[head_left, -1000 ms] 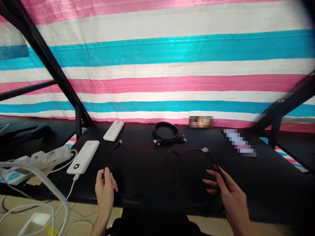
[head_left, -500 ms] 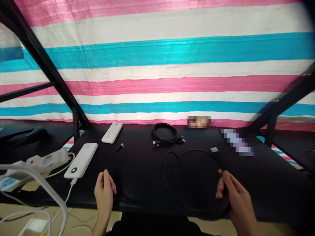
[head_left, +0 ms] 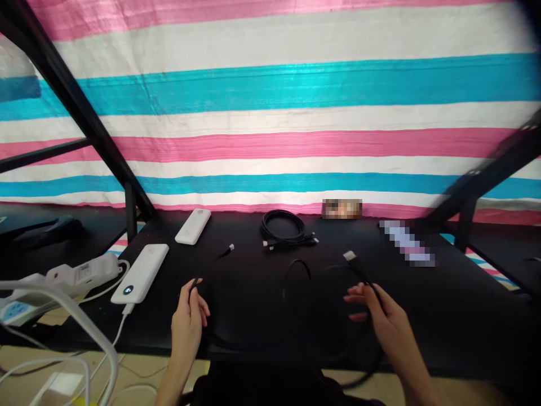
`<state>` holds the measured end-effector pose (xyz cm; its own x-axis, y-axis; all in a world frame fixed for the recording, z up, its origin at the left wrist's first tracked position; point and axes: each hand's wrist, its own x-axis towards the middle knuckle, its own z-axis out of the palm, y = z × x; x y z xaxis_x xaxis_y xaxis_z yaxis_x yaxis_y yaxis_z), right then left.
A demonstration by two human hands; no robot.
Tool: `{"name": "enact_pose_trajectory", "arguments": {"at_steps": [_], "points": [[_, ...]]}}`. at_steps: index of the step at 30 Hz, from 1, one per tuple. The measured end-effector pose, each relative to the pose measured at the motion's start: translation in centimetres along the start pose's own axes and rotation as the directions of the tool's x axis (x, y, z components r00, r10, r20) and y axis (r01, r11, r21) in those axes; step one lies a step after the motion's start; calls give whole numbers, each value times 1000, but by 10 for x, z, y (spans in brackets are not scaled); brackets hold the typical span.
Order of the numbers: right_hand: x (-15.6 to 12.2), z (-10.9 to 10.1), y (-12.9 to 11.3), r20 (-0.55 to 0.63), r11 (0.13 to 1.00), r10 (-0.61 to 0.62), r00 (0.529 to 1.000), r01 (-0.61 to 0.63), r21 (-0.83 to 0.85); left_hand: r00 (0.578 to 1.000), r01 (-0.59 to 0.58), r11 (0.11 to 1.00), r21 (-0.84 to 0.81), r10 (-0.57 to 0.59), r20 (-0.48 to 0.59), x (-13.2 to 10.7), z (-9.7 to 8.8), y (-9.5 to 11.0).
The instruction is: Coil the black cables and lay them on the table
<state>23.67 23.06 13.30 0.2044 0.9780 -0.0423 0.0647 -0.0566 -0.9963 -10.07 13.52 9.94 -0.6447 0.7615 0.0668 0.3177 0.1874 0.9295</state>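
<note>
A long black cable (head_left: 296, 282) loops over the black table (head_left: 245, 270) between my hands. My left hand (head_left: 189, 318) pinches it near one end, whose small plug (head_left: 229, 248) sticks up and to the right. My right hand (head_left: 380, 321) grips the other stretch; the silver plug (head_left: 350, 256) points away just above my fingers. A second black cable (head_left: 284, 228), coiled, lies farther back at the middle of the table.
Two white power banks lie at the left: one (head_left: 141, 272) lit and plugged into a white lead, one (head_left: 193, 226) farther back. A white power strip (head_left: 80, 272) and thick white cords (head_left: 84, 338) sit at far left. Black frame bars (head_left: 80, 107) slant on both sides before a striped tarp.
My left hand moved right and up, carrying its cable end toward the middle. My right hand shifted left and forward, and the wide loop drew in to a smaller one.
</note>
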Motion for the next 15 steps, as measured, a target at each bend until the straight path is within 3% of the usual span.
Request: {"name": "enact_pose_trajectory", "arguments": {"at_steps": [4,10,12,15], "points": [[4,34,15,188,997,-31,982,17,72,998,-9,998,-65,13,61,-3,13,2],[-24,84,20,459,963,164,873,-243,119,997,50,963,-265,-35,62,-16,35,16],[-30,89,17,508,973,122,853,-204,108,998,62,946,-317,-48,51,-19,38,19],[-29,85,16,479,990,-21,877,-48,131,997,73,908,-413,-78,5,-19,36,21]]}}
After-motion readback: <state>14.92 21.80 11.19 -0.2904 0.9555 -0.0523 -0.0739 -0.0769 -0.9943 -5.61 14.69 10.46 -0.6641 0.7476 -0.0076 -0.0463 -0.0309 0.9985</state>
